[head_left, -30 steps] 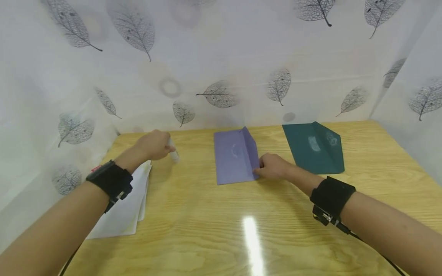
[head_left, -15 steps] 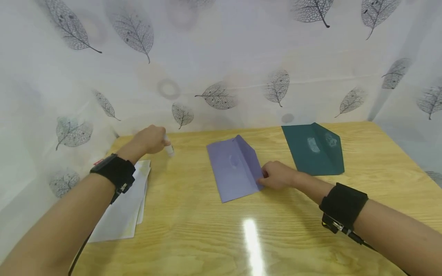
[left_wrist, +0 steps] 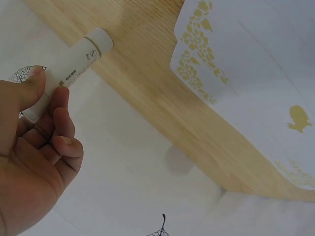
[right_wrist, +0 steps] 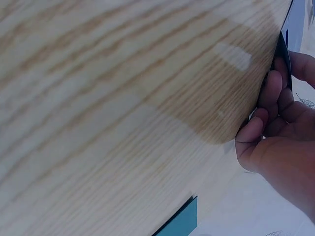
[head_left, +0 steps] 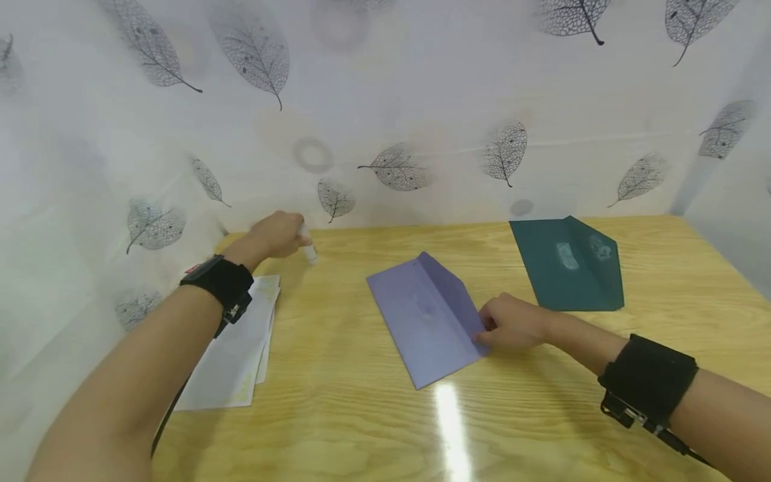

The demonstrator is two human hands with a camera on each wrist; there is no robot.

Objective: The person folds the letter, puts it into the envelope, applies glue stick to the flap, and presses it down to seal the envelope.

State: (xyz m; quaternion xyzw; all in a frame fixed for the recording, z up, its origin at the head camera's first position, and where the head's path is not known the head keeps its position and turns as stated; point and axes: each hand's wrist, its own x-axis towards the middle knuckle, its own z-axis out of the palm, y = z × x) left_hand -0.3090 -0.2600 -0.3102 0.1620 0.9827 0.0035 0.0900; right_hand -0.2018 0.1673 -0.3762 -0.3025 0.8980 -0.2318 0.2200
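Observation:
My left hand (head_left: 278,234) grips a white glue stick (head_left: 308,248), tilted with one end pointing down above the far left of the table. Printed lettering and a gold ring show on the glue stick (left_wrist: 74,69) in the left wrist view. Near the middle lies a purple envelope (head_left: 409,314), turned at an angle, its flap raised along the right side. A faint mark shows on its body. My right hand (head_left: 512,323) pinches the flap's lower right corner between thumb and fingers. In the right wrist view, curled fingers (right_wrist: 270,91) hold that edge close to the tabletop.
A dark green envelope (head_left: 566,268) with its flap raised and pale smears on it lies at the back right. White sheets (head_left: 235,361) with yellow print are stacked at the left, under the left forearm. A leaf-patterned curtain (head_left: 397,107) closes off the table's back.
My right hand has drawn the purple envelope towards me and to the right, turning it at a slant. The left hand has kept its grip on the glue stick, shifting only slightly.

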